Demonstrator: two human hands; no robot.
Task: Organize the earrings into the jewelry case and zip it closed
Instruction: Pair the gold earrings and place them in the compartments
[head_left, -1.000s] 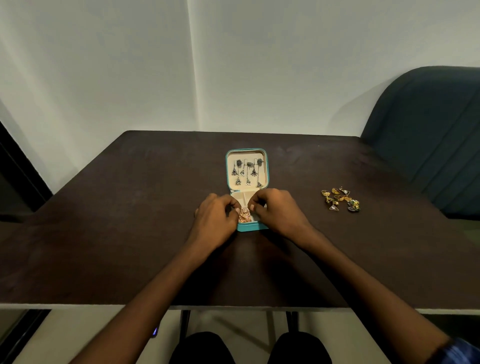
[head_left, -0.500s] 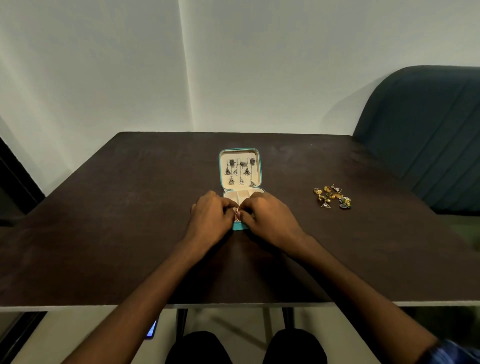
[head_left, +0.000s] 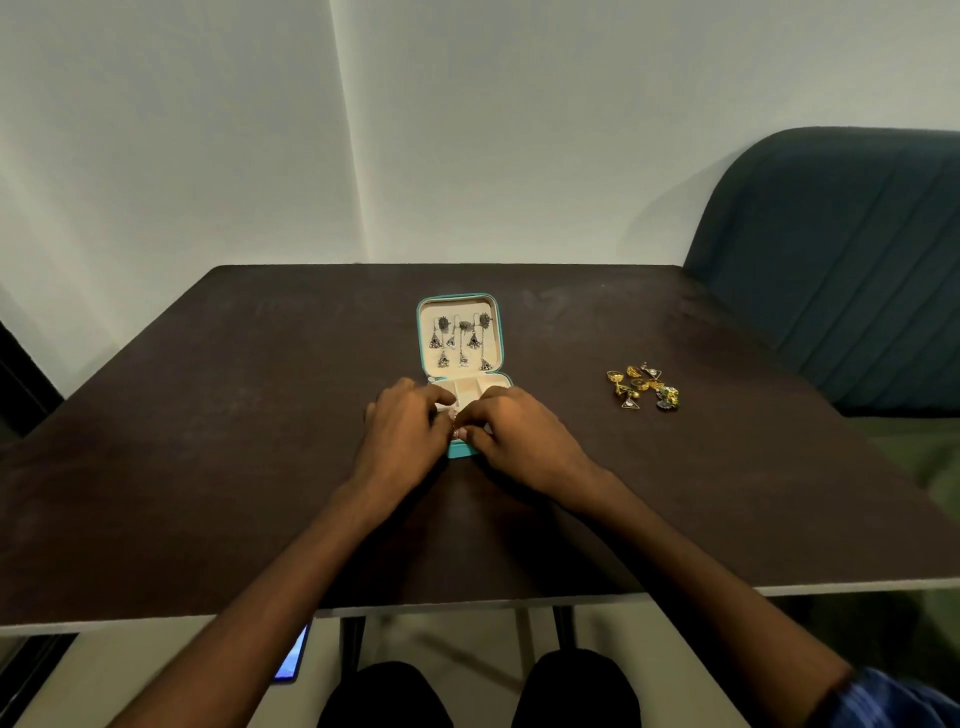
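Note:
A small teal jewelry case (head_left: 459, 452) lies open in the middle of the dark table. Its raised lid (head_left: 426, 332) carries several silver dangling earrings (head_left: 462, 340) on a cream lining. My left hand (head_left: 402, 431) and my right hand (head_left: 511, 434) meet over the case's lower tray, fingertips pinching a small coppery earring (head_left: 455, 430) between them. Most of the tray is hidden under my hands. A cluster of gold earrings (head_left: 642, 386) lies loose on the table to the right.
The dark table (head_left: 208, 467) ends in a pale front edge near my knees. A dark green padded chair (head_left: 841, 270) stands at the right, against the table's side. A lit phone screen (head_left: 292, 656) shows below the table edge.
My hands have closed in together over the tray, hiding most of the coppery earring that showed clearly a second ago. The view has shifted slightly.

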